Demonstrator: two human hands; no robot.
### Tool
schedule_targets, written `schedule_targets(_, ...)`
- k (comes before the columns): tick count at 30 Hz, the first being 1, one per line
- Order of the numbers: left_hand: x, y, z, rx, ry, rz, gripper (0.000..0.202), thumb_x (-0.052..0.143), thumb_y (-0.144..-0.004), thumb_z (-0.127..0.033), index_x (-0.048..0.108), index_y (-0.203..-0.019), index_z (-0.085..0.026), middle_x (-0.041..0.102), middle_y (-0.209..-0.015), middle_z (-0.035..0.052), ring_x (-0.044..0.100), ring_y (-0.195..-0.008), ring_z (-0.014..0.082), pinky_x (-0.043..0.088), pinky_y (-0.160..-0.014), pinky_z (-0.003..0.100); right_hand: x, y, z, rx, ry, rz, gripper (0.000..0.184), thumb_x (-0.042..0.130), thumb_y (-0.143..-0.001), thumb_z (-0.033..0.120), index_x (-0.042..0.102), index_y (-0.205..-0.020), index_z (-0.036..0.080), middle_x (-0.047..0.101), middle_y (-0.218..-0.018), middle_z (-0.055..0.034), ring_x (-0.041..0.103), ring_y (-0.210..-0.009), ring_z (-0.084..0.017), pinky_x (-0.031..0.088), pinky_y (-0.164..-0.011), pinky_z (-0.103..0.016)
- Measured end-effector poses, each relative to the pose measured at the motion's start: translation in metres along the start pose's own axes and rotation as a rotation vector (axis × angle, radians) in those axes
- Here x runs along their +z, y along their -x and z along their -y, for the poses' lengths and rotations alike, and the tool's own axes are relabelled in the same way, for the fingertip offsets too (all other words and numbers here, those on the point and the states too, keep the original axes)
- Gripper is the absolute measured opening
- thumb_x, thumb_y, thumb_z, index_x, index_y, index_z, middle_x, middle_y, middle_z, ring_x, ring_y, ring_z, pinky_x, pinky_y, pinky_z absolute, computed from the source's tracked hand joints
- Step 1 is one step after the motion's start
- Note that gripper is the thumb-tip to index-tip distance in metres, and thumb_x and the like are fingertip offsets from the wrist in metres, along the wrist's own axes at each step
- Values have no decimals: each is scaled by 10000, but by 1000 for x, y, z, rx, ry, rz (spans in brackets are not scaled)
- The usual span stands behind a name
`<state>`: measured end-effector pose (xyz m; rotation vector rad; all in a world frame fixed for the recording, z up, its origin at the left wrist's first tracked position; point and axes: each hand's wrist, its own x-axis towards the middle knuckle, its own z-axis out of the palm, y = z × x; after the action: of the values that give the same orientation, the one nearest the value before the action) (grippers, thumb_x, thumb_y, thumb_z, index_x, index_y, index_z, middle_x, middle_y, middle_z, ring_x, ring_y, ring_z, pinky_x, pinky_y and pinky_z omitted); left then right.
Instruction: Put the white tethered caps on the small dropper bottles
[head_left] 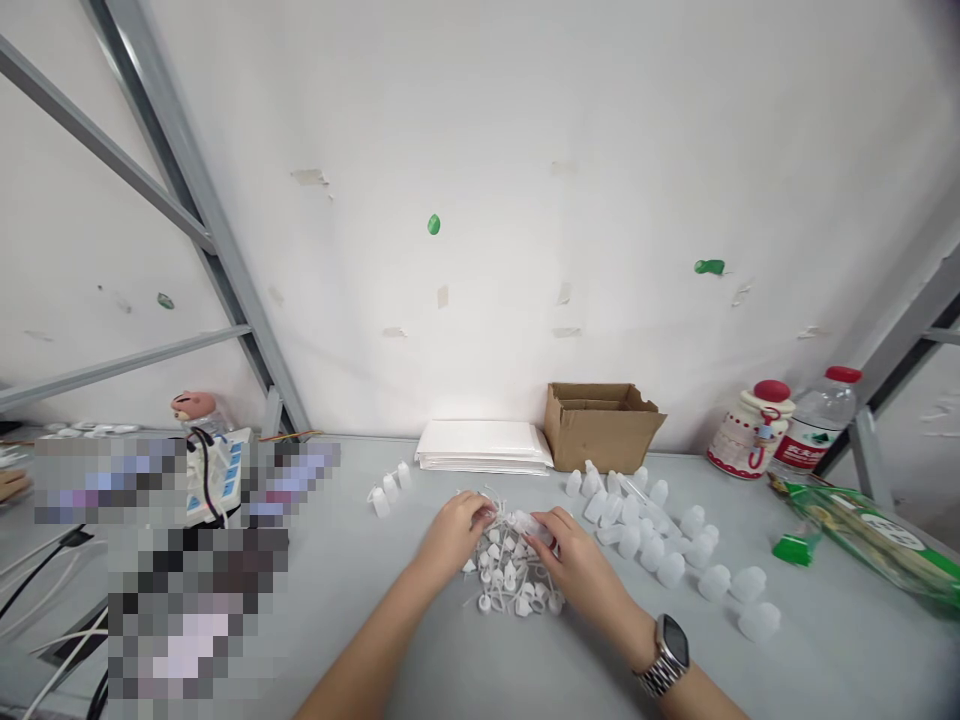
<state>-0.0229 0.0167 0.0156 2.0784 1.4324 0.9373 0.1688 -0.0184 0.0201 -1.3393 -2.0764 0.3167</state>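
Note:
My right hand (568,545) grips a translucent white plastic cap (527,522) between thumb and fingers. Facing it, my left hand (461,527) is closed in a pinch; whatever is between its fingertips is too small to make out. Below both hands lies a heap of small white plastic parts (510,575) with thin white cords or loops. To the right, many loose translucent caps (651,550) are scattered over the grey table. Three white pieces (381,502), apparently with small parts attached, stand in a row beyond my left hand.
Against the wall are a stack of white flat packs (484,446) and an open cardboard box (604,428). At right stand a red-lidded decorated jar (746,430), a water bottle (817,425) and a green snack bag (885,540). A power strip (217,478) and cables lie left.

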Motion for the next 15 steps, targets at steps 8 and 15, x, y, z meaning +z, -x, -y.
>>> schedule_targets(8, -4, -10, 2, -283, 598, -105, 157, 662, -576, -229, 689, -719, -170, 707, -747, 46, 637, -720, 191, 498, -714, 302, -2, 0, 1, 19, -10, 28, 193, 437, -860, 227, 557, -1002, 174, 574, -865, -53, 566, -672, -161, 473, -665, -309)
schedule_targets(15, -8, -13, 5, -295, 726, -145, 263, 706, -535, -305, 672, -744, -149, 707, -776, 65, 640, -772, 200, 493, -738, 308, -1, -1, 2, 1, -37, -14, 186, 456, -850, 225, 565, -992, 176, 582, -893, -71, 573, -731, -179, 485, -698, -323)
